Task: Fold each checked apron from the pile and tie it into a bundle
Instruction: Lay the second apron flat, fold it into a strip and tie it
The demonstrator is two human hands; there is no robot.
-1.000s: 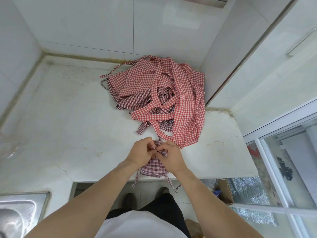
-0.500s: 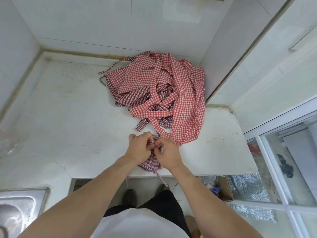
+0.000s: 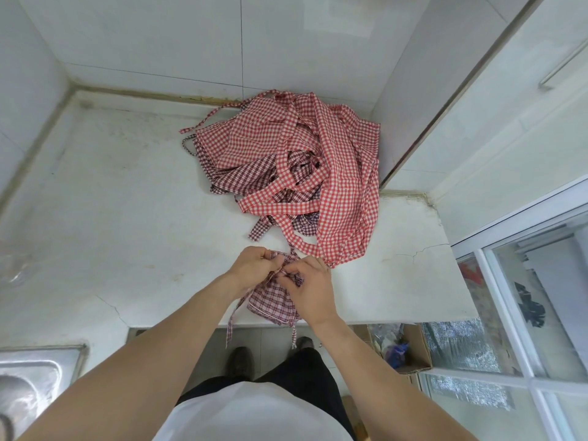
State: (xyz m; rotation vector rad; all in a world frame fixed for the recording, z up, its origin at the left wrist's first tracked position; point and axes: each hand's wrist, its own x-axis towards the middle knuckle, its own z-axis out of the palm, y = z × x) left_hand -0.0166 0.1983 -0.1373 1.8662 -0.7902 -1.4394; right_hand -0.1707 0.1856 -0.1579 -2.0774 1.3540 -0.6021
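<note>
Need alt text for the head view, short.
Both hands, left hand and right hand, pinch the straps of a folded dark checked apron at the white counter edge. Behind it lies a pile of red checked aprons.

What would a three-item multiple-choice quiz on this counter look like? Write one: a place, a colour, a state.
1. Where does the pile lie?
A. in the sink
B. in the counter's far right corner
C. on the floor

2. What colour is the bundle?
A. dark maroon and white check
B. plain blue
C. green stripe

3. What are the hands doing?
A. resting flat on the counter
B. hanging at the sides
C. both pinching the bundle's ties

Key: 1 B, the pile sits against the far wall on the counter; 2 A, darker than the red aprons; 3 C, left hand and right hand meet on the ties.
</note>
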